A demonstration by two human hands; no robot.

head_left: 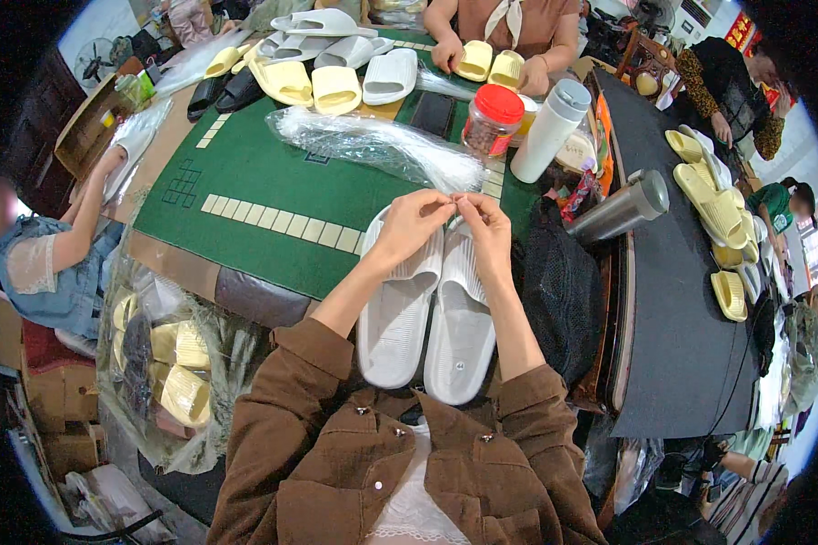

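Note:
A pair of light grey slide slippers lies side by side before me, toes away: the left slipper and the right slipper. My left hand reaches over the left slipper's strap, fingers pinched together. Opposite it, my right hand is above the right slipper's toe end, its fingertips also closed. The two hands' fingertips meet between the slippers' far ends. Whatever is between them is too small to make out. Just beyond my fingers lies a clear plastic bundle of thin white strands.
On the green table mat stand a red-lidded jar, a white bottle and a steel tumbler. Yellow and grey slippers pile up at the back. A bag of yellow slippers sits lower left. Co-workers sit left and opposite.

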